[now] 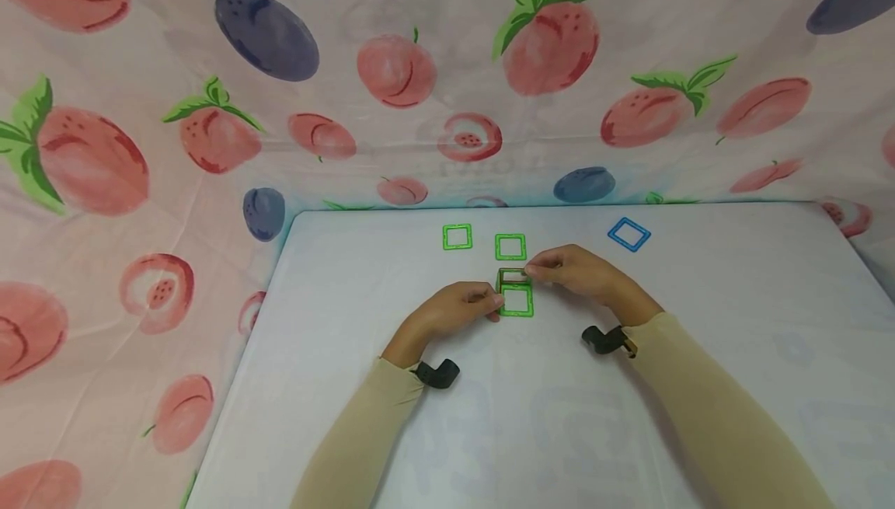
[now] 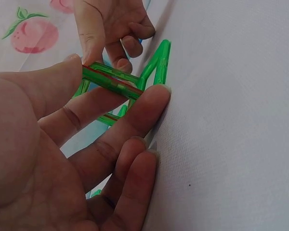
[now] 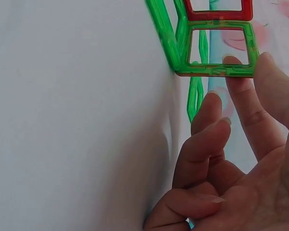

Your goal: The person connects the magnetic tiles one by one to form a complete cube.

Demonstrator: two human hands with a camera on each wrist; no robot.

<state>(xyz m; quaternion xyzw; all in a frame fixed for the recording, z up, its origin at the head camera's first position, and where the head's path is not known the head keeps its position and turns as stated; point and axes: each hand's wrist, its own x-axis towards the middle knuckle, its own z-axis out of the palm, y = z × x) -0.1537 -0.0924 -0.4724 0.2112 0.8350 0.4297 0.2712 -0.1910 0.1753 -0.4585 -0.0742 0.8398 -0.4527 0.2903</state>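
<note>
Several square magnetic tiles with hollow middles are joined near the centre of the table. One green tile [image 1: 517,314] lies flat in front, and upright tiles stand behind it. My left hand [image 1: 457,310] is at the left side of this group, pinching an upright green tile [image 2: 118,85] between thumb and fingers. From the right, my right hand [image 1: 580,271] pinches the edge of another upright green tile [image 3: 216,72] with thumb and index finger. Beside that one, a red tile [image 3: 221,16] shows in the right wrist view.
Two loose green tiles [image 1: 457,247] [image 1: 510,258] lie behind the group, towards the back of the white table [image 1: 336,276]. A blue tile [image 1: 618,223] lies farther right, turned cornerwise. A fruit-printed cloth [image 1: 336,66] hangs behind and left of the table.
</note>
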